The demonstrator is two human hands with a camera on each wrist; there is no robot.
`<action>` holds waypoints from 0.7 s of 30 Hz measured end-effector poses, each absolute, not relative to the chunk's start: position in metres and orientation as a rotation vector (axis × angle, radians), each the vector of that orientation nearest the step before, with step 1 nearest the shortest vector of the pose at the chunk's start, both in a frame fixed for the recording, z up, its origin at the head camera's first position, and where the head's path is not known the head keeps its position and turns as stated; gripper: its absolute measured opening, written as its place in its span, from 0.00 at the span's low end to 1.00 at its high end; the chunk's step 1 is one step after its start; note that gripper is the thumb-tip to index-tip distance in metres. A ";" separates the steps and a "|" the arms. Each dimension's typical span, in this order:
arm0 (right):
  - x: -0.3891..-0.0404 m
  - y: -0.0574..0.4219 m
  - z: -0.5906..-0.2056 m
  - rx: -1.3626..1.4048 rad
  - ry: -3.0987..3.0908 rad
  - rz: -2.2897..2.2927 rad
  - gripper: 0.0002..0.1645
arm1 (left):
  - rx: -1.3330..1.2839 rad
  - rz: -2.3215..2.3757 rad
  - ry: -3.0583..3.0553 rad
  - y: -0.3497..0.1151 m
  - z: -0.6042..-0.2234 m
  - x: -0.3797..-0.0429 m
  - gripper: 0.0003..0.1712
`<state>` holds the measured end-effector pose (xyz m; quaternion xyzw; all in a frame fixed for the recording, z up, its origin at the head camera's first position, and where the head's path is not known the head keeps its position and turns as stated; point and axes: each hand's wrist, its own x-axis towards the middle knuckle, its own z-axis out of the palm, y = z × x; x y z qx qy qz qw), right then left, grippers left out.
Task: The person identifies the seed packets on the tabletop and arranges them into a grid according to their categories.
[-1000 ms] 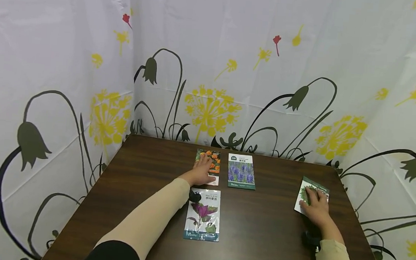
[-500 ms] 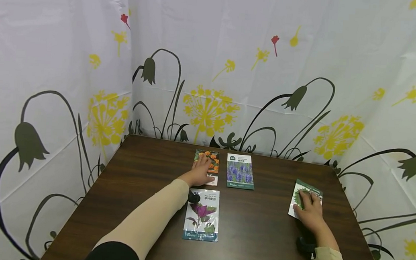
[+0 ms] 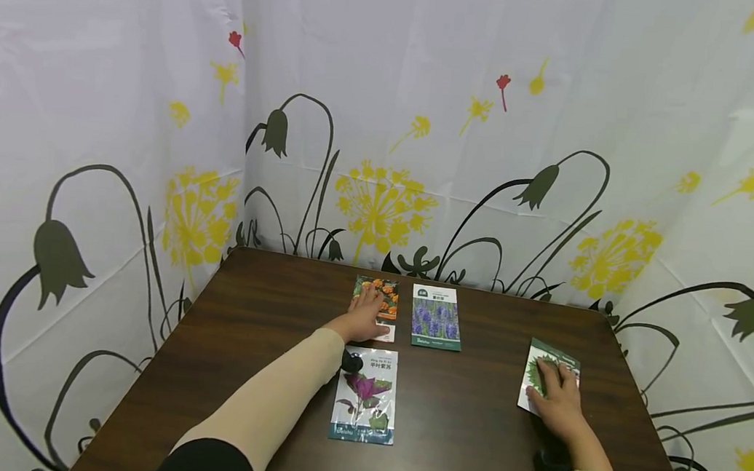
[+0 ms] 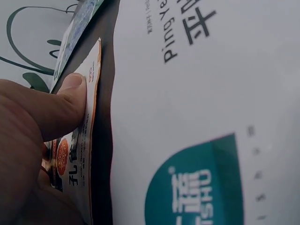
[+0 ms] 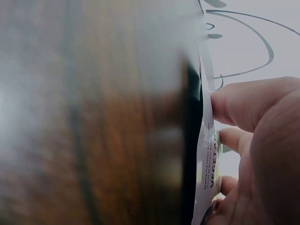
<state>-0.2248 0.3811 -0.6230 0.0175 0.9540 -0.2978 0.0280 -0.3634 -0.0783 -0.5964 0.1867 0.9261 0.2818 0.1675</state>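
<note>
My left hand (image 3: 366,315) lies with its fingers spread over a seed packet with orange flowers (image 3: 388,311) near the table's back edge. In the left wrist view the thumb (image 4: 70,101) rests on that packet's pale lower part. Just in front of it is a larger white packet with a purple-leaved plant (image 3: 376,381), partly under the left wrist. On the right side, my right hand (image 3: 562,405) rests its fingertips on a tilted packet with a green leaf (image 3: 531,378). The right wrist view shows thumb and fingers on the face of this packet (image 5: 206,154), close over the table.
A packet with purple-blue flower spikes (image 3: 437,320) lies right of the orange-flower one. All packets are on a dark wooden table (image 3: 463,417). A white curtain with printed flowers (image 3: 387,83) hangs behind the table and along both sides.
My right hand has drawn the green-leaf packet a little to the left and nearer to me. The left hand stays on the orange-flower packet. The head view has tilted slightly.
</note>
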 end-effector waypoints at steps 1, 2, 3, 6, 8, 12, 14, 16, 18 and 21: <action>-0.223 0.380 -0.624 0.038 2.958 -0.925 0.42 | 0.533 0.809 2.640 -0.079 -0.596 -0.363 0.55; -0.221 0.377 -0.625 0.024 2.964 -0.934 0.42 | 0.533 0.809 2.643 -0.079 -0.596 -0.363 0.55; -0.219 0.374 -0.626 0.012 2.964 -0.941 0.42 | 0.530 0.807 2.644 -0.080 -0.596 -0.363 0.55; -0.214 0.363 -0.629 -0.041 2.966 -0.957 0.42 | 0.508 0.794 2.647 -0.083 -0.596 -0.363 0.55; -0.209 0.355 -0.630 -0.075 2.978 -0.981 0.41 | 0.500 0.796 2.646 -0.084 -0.596 -0.364 0.56; -0.201 0.342 -0.633 -0.159 3.008 -1.027 0.41 | 0.499 0.833 2.637 -0.084 -0.593 -0.367 0.56; -0.197 0.336 -0.635 -0.196 3.016 -1.040 0.41 | 0.497 0.832 2.640 -0.083 -0.592 -0.368 0.57; -0.193 0.332 -0.636 -0.218 3.003 -1.039 0.41 | 0.488 0.835 2.645 -0.082 -0.592 -0.368 0.57; -0.188 0.328 -0.636 -0.230 2.976 -1.026 0.42 | 0.481 0.846 2.649 -0.081 -0.592 -0.368 0.57; -0.178 0.321 -0.632 -0.212 2.918 -0.988 0.42 | 0.476 0.880 2.648 -0.079 -0.595 -0.366 0.56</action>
